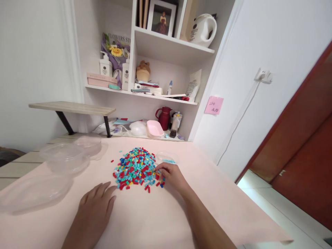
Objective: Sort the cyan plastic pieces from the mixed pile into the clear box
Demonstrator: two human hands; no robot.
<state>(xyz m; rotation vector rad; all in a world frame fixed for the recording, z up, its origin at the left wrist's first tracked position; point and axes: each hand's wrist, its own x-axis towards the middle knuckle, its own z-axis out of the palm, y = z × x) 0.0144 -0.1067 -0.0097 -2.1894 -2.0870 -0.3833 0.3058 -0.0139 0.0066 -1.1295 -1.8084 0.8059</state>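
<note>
A heap of small toy bricks (137, 166) in red, light blue, dark blue, green and yellow lies in the middle of the pink-covered table (145, 218). My right hand (171, 174) is at the heap's right side, thumb and forefinger drawn together at its edge; whatever sits between the fingertips is too small to make out. Just behind that hand stands a shallow clear container (166, 156) with a few light blue bricks in it. My left hand (97, 204) rests flat on the table, fingers spread, its tips close to the heap's lower left edge.
Clear plastic containers (64, 160) stand on the left, with a larger clear tray (38, 192) nearer me. A small wooden riser (72, 108) is at the back left. Behind the table, a shelf unit (171, 48) holds a pink basin (155, 129), a red jug (164, 118) and bottles.
</note>
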